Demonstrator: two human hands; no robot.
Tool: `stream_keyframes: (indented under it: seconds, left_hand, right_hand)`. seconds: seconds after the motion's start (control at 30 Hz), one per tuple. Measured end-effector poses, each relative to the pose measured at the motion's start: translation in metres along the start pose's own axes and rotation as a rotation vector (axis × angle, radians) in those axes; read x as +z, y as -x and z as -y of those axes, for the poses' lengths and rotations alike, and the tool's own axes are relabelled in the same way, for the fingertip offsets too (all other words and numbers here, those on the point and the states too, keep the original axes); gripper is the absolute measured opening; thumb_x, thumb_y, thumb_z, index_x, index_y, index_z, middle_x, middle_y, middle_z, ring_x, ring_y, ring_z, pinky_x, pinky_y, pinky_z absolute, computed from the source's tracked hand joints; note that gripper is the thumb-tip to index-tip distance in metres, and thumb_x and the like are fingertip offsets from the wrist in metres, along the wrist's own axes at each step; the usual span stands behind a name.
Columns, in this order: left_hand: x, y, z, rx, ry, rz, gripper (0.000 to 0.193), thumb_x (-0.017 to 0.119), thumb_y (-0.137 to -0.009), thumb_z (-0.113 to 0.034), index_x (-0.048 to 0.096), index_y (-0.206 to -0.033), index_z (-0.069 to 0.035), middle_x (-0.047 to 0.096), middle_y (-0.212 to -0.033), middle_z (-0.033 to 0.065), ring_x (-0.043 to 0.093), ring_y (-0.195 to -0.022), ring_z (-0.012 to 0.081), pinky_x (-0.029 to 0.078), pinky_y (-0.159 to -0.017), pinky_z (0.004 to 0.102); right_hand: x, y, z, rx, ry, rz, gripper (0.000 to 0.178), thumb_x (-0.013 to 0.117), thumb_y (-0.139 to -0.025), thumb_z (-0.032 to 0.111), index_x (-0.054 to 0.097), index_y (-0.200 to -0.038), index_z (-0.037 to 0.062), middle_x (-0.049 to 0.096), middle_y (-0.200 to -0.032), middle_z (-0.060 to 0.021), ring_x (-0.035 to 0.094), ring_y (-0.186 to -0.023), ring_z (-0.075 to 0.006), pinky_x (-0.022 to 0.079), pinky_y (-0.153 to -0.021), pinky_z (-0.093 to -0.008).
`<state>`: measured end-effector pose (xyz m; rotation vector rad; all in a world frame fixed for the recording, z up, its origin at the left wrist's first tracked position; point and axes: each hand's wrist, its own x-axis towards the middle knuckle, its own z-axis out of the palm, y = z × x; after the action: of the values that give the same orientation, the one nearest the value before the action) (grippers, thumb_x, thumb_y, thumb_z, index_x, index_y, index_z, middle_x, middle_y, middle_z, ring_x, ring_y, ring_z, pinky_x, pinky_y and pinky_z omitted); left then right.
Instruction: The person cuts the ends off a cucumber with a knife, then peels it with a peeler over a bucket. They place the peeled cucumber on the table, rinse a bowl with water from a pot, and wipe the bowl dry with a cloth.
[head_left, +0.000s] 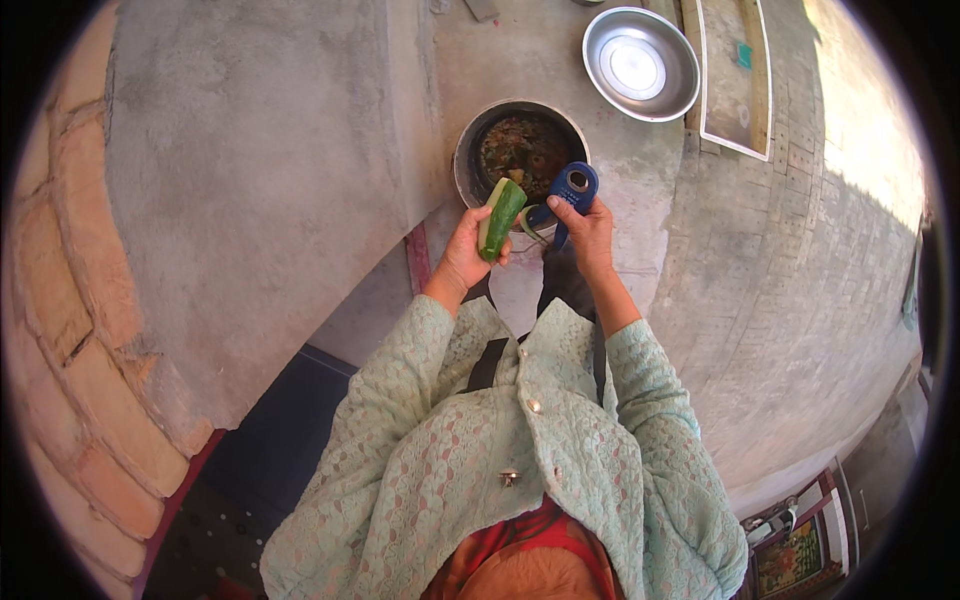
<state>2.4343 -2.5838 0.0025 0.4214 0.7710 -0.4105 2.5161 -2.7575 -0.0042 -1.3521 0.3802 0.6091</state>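
A partly peeled cucumber (503, 218), pale along its left side and dark green on the right, is gripped upright in my left hand (462, 254). My right hand (588, 238) is closed around a blue peeler (577, 184) with a hole in its broad end, held just right of the cucumber and apart from it. Between the two hands hangs a thin green strip of peel (533, 228). Both hands are over the near rim of a round metal pot (463, 170). Dark liquid with scraps (520, 143) floating in it fills the pot's bottom.
A shiny steel basin (598, 62) lies on the concrete floor at the far right, beside a white-edged rectangular frame (705, 95). A grey concrete slab (260, 190) rises on the left, with a brick wall (95, 200) beyond it. Paving (770, 270) stretches to the right.
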Motion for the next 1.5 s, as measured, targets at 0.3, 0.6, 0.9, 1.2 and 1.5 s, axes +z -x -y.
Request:
stream_keyframes:
  seconds: [0.3, 0.6, 0.9, 1.2, 1.5]
  left_hand:
    - [0.015, -0.003, 0.005, 0.159, -0.119, -0.091, 0.046, 0.049, -0.085, -0.038, 0.051, -0.115, -0.002, 0.061, -0.098, 0.0094, 0.054, -0.061, 0.0163, 0.042, -0.050, 0.0300]
    - [0.012, -0.005, -0.005, 0.135, -0.111, -0.081, 0.042, 0.052, -0.085, -0.038, 0.054, -0.107, -0.003, 0.062, -0.089, 0.0101, 0.056, -0.061, 0.0171, 0.045, -0.051, 0.0298]
    - [0.005, -0.024, 0.007, -0.012, -0.139, -0.230, 0.040, 0.048, -0.087, -0.041, 0.055, -0.107, -0.007, 0.062, -0.085, 0.0073, 0.057, -0.060, 0.0203, 0.047, -0.052, 0.0338]
    - [0.022, -0.007, 0.007, -0.158, -0.014, -0.194, 0.038, 0.045, -0.086, -0.047, 0.057, -0.094, -0.012, 0.058, -0.066, 0.0061, 0.049, -0.047, 0.0167, 0.036, -0.040, 0.0284]
    - [0.025, 0.002, 0.019, -0.145, -0.031, -0.223, 0.048, 0.035, -0.090, -0.050, 0.056, -0.093, -0.008, 0.057, -0.066, 0.0069, 0.046, -0.043, 0.0151, 0.030, -0.033, 0.0248]
  right_hand:
    - [0.004, 0.012, -0.002, 0.048, -0.070, 0.012, 0.023, 0.072, -0.075, 0.009, 0.061, -0.094, 0.0020, 0.064, -0.086, -0.0003, 0.056, -0.076, -0.0075, 0.046, -0.073, -0.0225]
    - [-0.024, 0.007, -0.021, -0.003, -0.195, -0.286, 0.027, 0.074, -0.074, 0.015, 0.061, -0.095, 0.0041, 0.063, -0.089, -0.0001, 0.054, -0.078, -0.0082, 0.043, -0.074, -0.0233]
    - [-0.018, 0.010, 0.005, -0.057, -0.260, -0.166, 0.023, 0.073, -0.075, 0.014, 0.061, -0.092, 0.0046, 0.062, -0.087, 0.0001, 0.055, -0.079, -0.0088, 0.043, -0.076, -0.0240]
    - [0.017, 0.020, -0.010, 0.077, -0.397, 0.034, 0.022, 0.073, -0.074, 0.014, 0.061, -0.091, 0.0053, 0.062, -0.085, 0.0003, 0.055, -0.075, -0.0083, 0.044, -0.073, -0.0240]
    - [0.019, 0.018, -0.016, 0.111, -0.408, 0.011, 0.023, 0.072, -0.075, 0.013, 0.060, -0.092, 0.0055, 0.062, -0.085, 0.0002, 0.056, -0.076, -0.0088, 0.045, -0.072, -0.0234]
